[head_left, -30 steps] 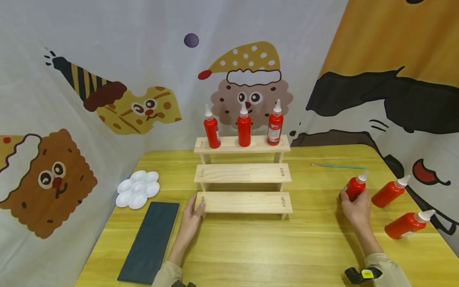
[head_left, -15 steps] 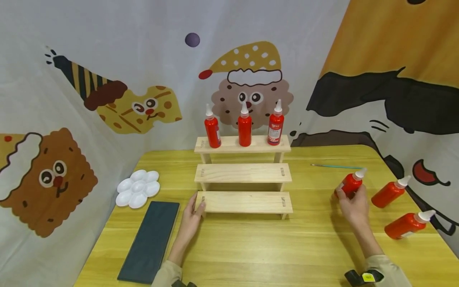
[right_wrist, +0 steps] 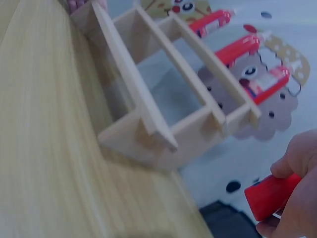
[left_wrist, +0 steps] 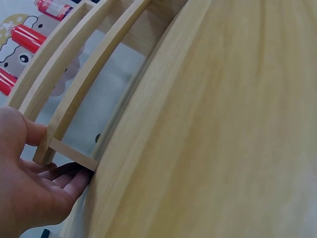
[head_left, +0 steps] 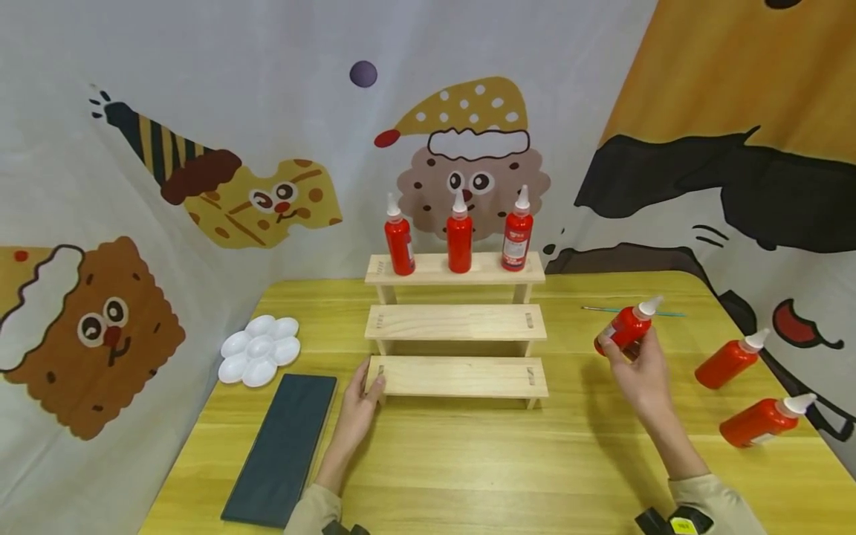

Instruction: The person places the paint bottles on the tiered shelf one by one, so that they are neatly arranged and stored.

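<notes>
A red squeeze bottle [head_left: 623, 329] with a white pointed cap is gripped in my right hand [head_left: 643, 377], tilted and raised off the table. In the right wrist view, the fingers wrap around this bottle's [right_wrist: 270, 196] lower part. My left hand [head_left: 357, 409] grips the left end of the lowest step of a three-tier wooden rack [head_left: 458, 377]; the left wrist view shows the thumb on the step and the other fingers below it. On the top tier, three red bottles [head_left: 459, 244] stand upright in a row. The middle and lowest tiers bear nothing.
Two more red bottles [head_left: 727, 362] are at the table's right side. Behind the right hand lies a thin paintbrush [head_left: 669, 313]. A white flower-shaped palette [head_left: 259, 349] and a dark rectangular board [head_left: 281, 449] lie on the left. A printed curtain [head_left: 281, 89] hangs behind the table.
My right hand has lifted the red bottle and carried it left, away from the two bottles on the right. The left hand stays at the rack's lowest step.
</notes>
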Demonstrator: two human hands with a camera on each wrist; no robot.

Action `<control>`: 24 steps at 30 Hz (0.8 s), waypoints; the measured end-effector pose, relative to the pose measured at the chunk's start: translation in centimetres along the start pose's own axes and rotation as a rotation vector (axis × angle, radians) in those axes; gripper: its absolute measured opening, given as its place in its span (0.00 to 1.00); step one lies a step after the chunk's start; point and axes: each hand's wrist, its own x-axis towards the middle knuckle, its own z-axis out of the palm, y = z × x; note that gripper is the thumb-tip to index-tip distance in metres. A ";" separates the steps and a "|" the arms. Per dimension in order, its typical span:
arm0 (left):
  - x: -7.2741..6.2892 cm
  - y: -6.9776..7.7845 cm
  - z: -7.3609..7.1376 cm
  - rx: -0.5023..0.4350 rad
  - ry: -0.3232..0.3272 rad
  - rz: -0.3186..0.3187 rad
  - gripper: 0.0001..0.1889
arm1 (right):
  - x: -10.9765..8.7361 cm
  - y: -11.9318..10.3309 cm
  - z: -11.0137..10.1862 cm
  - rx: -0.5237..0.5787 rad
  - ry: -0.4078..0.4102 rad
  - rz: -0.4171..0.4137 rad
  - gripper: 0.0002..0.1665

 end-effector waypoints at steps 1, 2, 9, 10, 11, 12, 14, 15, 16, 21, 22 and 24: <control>0.0 0.0 0.0 -0.004 -0.003 -0.001 0.36 | -0.1 -0.4 0.1 0.003 -0.003 -0.015 0.32; 0.0 0.0 0.0 -0.004 -0.003 -0.002 0.35 | -0.1 -0.7 0.3 0.010 -0.009 -0.032 0.32; 0.0 -0.1 0.0 -0.008 -0.004 0.000 0.35 | -0.7 -3.8 1.6 0.050 -0.055 -0.184 0.31; 0.1 0.0 0.0 -0.009 -0.004 0.002 0.35 | -0.7 -4.2 1.8 0.061 -0.059 -0.210 0.31; 0.1 -0.1 0.0 -0.010 -0.006 0.006 0.35 | -0.7 -4.6 2.1 0.068 -0.063 -0.235 0.30; 0.1 -0.1 0.0 -0.008 -0.006 0.008 0.35 | -0.7 -4.9 2.4 0.075 -0.070 -0.259 0.30; 0.2 -0.1 0.0 -0.003 -0.007 0.010 0.35 | -0.7 -5.6 3.0 0.089 -0.081 -0.296 0.28; 0.2 -0.2 0.0 0.001 -0.007 0.010 0.36 | -0.7 -5.9 3.3 0.096 -0.087 -0.310 0.28; 0.2 -0.2 -0.1 0.004 -0.007 0.011 0.36 | -0.6 -6.2 3.6 0.098 -0.094 -0.325 0.27; 0.2 -0.3 0.0 0.006 0.000 0.010 0.36 | 0.0 -7.2 5.5 0.128 -0.148 -0.378 0.25; 0.1 -0.2 0.0 0.005 0.001 0.008 0.36 | 0.1 -7.3 5.9 0.134 -0.165 -0.381 0.25; 0.1 -0.2 0.0 0.005 0.003 0.004 0.36 | 0.3 -7.7 6.8 0.149 -0.197 -0.375 0.25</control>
